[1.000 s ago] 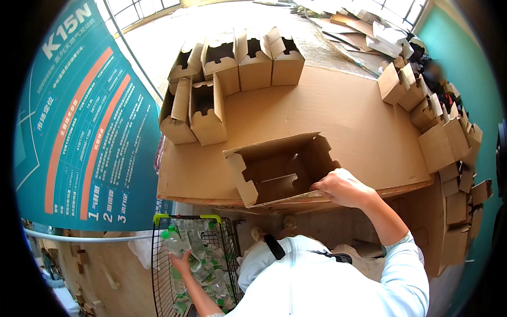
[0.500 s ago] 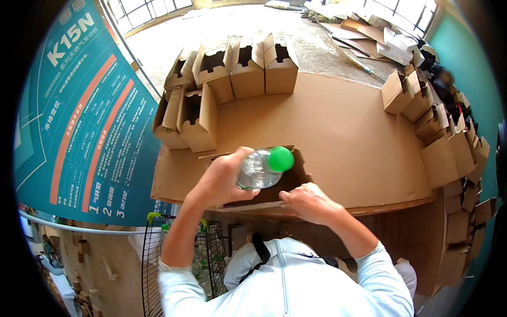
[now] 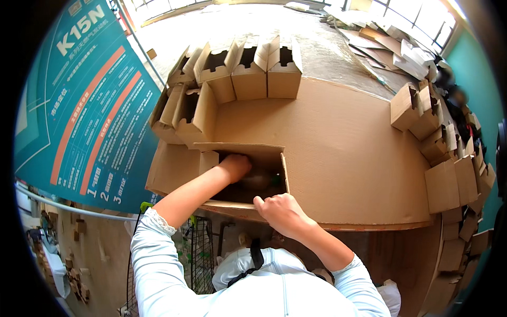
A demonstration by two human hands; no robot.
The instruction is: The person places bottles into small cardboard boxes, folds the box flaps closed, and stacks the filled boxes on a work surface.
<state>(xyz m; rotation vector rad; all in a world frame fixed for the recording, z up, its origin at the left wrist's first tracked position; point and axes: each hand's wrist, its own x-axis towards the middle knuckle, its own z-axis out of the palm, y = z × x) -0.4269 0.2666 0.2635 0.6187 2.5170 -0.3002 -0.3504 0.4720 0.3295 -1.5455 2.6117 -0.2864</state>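
Note:
An open cardboard box (image 3: 287, 170) stands at the table's near edge in front of me. My left hand (image 3: 236, 166) reaches down inside it, closed at a clear plastic bottle (image 3: 257, 181) with a green cap, which lies tilted in the box's shade. The bottle is dim and blurred, and my left fingertips are partly hidden. At the box's near right corner, my right hand (image 3: 280, 212) is closed on the cardboard rim.
Several open tall boxes (image 3: 251, 82) line the table's far left part. More boxes (image 3: 446, 182) stand and pile up at the right. A wire cart (image 3: 203, 253) with green-capped bottles sits below the near edge. A teal banner (image 3: 87, 113) rises on the left.
My left hand has carried the bottle from above the box down into it. My right hand has shifted slightly left and down, with the box. The whole view has tilted a little.

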